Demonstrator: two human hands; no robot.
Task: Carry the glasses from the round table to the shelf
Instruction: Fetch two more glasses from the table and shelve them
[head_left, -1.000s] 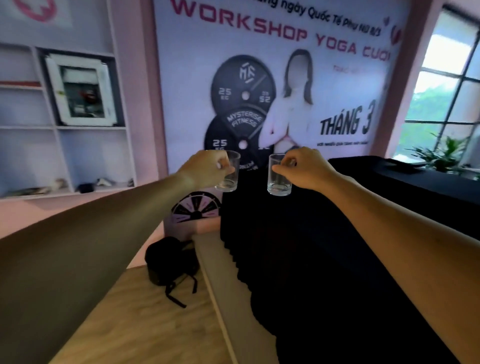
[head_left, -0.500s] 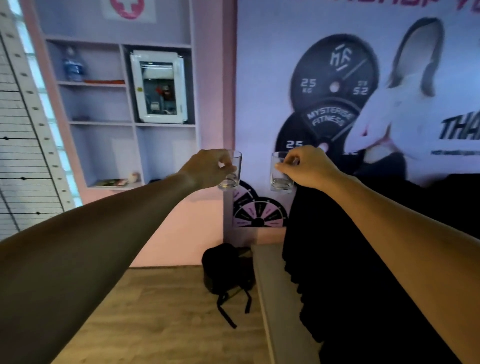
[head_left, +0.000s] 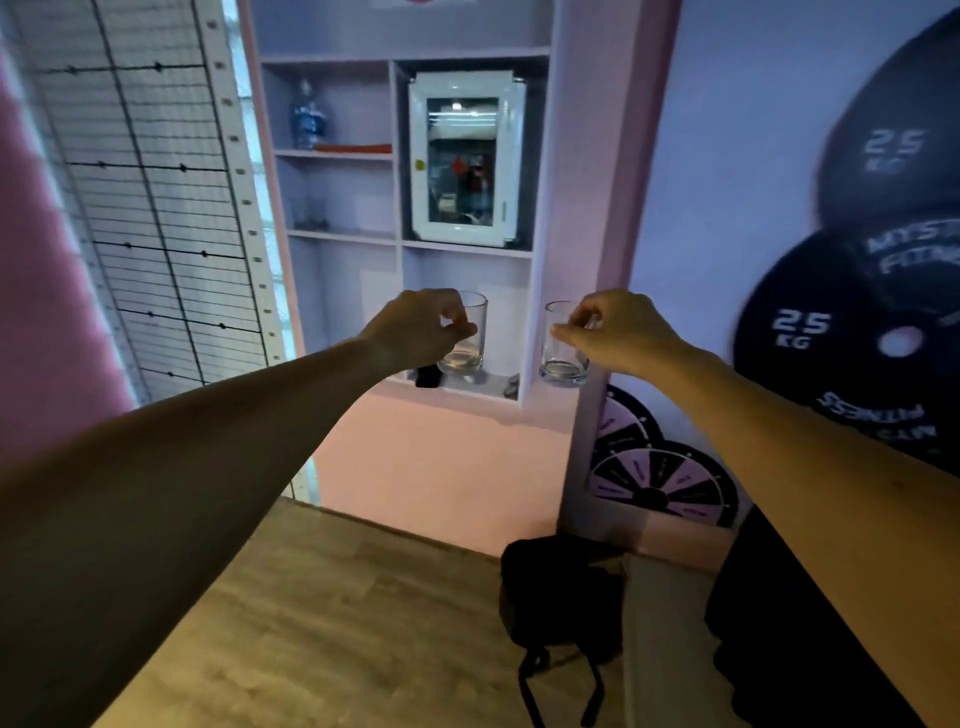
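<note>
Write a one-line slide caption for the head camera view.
Left hand and right hand each pinch an upright glass, and, held out toward the wall shelf.

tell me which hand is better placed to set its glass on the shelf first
Left, probably. The left hand holds its clear glass tumbler directly before the lilac shelf unit's lower right compartment, while the right hand and its clear tumbler sit off beside the pink pillar.
</note>
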